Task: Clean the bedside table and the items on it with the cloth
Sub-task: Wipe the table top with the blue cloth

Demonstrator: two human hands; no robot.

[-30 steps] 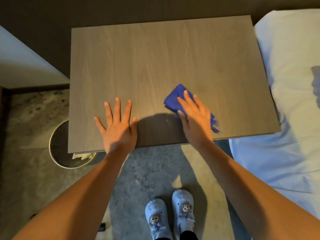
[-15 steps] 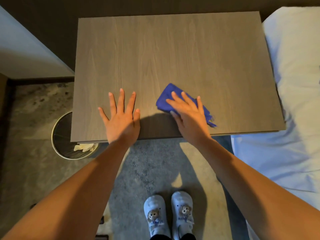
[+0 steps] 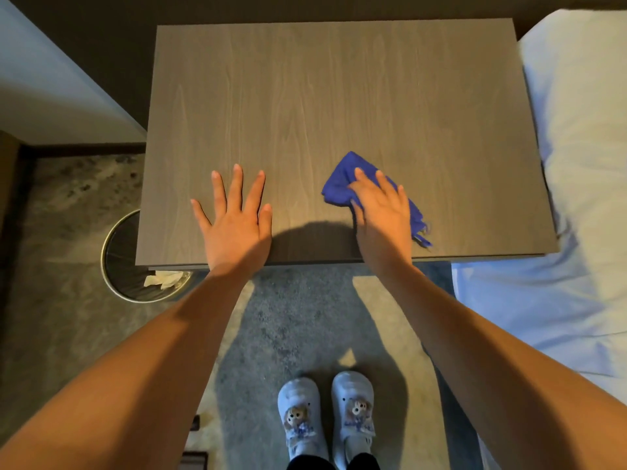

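Down on the table (image 3: pixel 339 96), both hands lie flat near the front edge, well apart from each other. The left hand (image 3: pixel 237 225) rests palm down on bare wood, fingers spread wide, with nothing under it or in it. The right hand (image 3: pixel 381 215) presses flat on the cloth (image 3: pixel 339 184), fingers stretched out over it rather than curled round it. The cloth (a deep blue, bunched one) sits on the right half of the top, near the front; part of it sticks out past the fingertips toward the back left, and a frayed tail (image 3: pixel 419 228) trails out by the little-finger side toward the front edge. A bed (image 3: pixel 576 164) with pale sheets runs along the right side of the table. A bin (image 3: pixel 115 266) stands on the floor, partly tucked under the front left corner, with crumpled paper (image 3: pixel 163 278) inside. Slippers (image 3: pixel 325 415) stand on the carpet (image 3: pixel 298 317) below.
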